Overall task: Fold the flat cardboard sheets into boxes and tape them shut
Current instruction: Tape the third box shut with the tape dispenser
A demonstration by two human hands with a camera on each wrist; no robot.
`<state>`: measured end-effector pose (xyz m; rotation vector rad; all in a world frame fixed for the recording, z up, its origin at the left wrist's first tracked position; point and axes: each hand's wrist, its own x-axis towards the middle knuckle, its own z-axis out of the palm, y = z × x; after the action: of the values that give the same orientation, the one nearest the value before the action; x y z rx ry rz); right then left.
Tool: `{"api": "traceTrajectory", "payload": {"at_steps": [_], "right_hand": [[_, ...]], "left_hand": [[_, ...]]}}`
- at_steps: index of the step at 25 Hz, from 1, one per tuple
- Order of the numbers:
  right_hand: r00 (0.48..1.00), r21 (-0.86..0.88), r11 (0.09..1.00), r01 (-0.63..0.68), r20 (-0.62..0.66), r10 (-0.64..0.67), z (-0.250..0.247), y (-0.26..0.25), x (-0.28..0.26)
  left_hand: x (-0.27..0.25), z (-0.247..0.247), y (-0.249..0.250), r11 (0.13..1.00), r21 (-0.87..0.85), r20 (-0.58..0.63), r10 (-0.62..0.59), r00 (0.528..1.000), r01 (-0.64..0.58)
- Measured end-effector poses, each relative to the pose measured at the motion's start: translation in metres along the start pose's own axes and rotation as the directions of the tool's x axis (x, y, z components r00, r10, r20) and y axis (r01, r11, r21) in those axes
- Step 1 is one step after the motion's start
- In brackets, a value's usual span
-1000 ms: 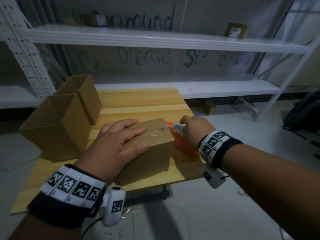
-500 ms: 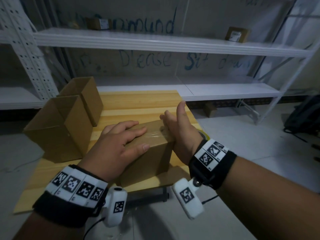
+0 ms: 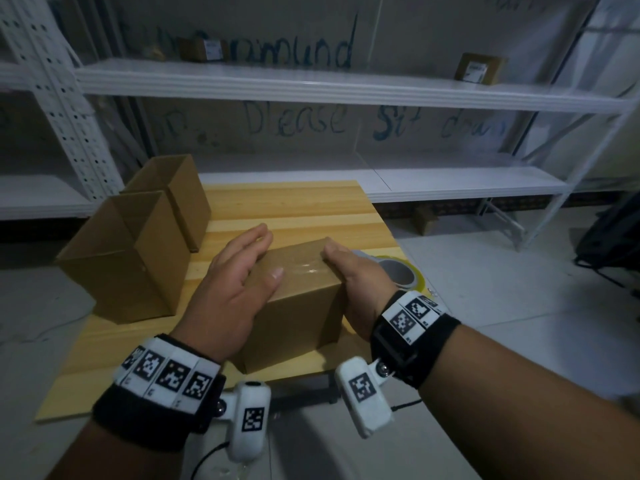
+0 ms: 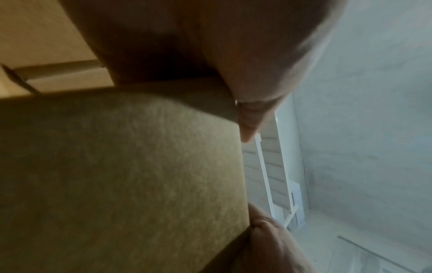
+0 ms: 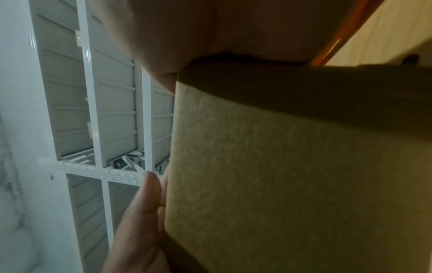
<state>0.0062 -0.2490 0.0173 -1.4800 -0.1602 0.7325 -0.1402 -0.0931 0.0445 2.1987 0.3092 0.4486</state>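
Observation:
A closed cardboard box [image 3: 301, 306] stands near the front edge of the wooden table [image 3: 294, 209], with a strip of clear tape [image 3: 308, 268] across its top. My left hand [image 3: 242, 268] lies flat against its left face, fingers straight and thumb resting on the top. My right hand [image 3: 346, 275] presses on the right face, thumb hooked over the top edge and fingers hidden behind the box. Both wrist views are filled by a box face [image 4: 117, 175] [image 5: 280, 166]. A tape roll [image 3: 398, 271] lies just behind my right hand.
Two open-topped cardboard boxes [image 3: 131, 258] [image 3: 173, 192] stand on the table's left side. White metal shelving [image 3: 311, 84] runs along the wall behind, with small parcels on the top shelf. A dark bag [image 3: 609, 237] sits on the floor at right.
My right hand let go of the orange tape dispenser and came to the box's right face. My left hand slid from the box top down onto its left face.

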Motion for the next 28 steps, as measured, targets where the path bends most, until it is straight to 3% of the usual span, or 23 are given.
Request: {"api": "traceTrajectory", "payload": {"at_steps": [3,7,14,17,21,25,28], "right_hand": [[0.999,0.068,0.997,0.032,0.038,-0.035,0.002,-0.001,0.001],[0.993,0.067,0.992,0.108,0.042,-0.111,-0.001,-0.003,-0.007],[0.991,0.054,0.989,0.137,-0.014,-0.136,0.000,-0.001,-0.007],[0.990,0.072,0.987,0.144,-0.020,-0.143,0.000,0.000,-0.008],[0.982,0.050,0.981,0.188,0.009,-0.188,-0.001,0.004,-0.012],[0.990,0.082,0.987,0.140,0.004,-0.141,-0.008,0.003,-0.025],[0.982,-0.023,0.982,0.188,-0.012,-0.188,-0.005,0.001,-0.028]], "left_hand": [[-0.003,0.006,0.003,0.976,-0.196,-0.111,-0.116,0.987,0.092],[-0.005,0.014,0.007,0.868,-0.421,-0.127,-0.342,0.931,0.262],[-0.003,0.020,0.006,0.746,-0.563,-0.161,-0.522,0.838,0.356],[-0.002,0.023,0.003,0.693,-0.631,-0.156,-0.554,0.818,0.349],[-0.007,0.023,0.002,0.679,-0.669,-0.150,-0.522,0.840,0.302],[-0.008,0.015,0.005,0.727,-0.581,-0.062,-0.488,0.870,0.366],[-0.006,0.005,0.002,0.737,-0.507,0.020,-0.509,0.861,0.448]]}}
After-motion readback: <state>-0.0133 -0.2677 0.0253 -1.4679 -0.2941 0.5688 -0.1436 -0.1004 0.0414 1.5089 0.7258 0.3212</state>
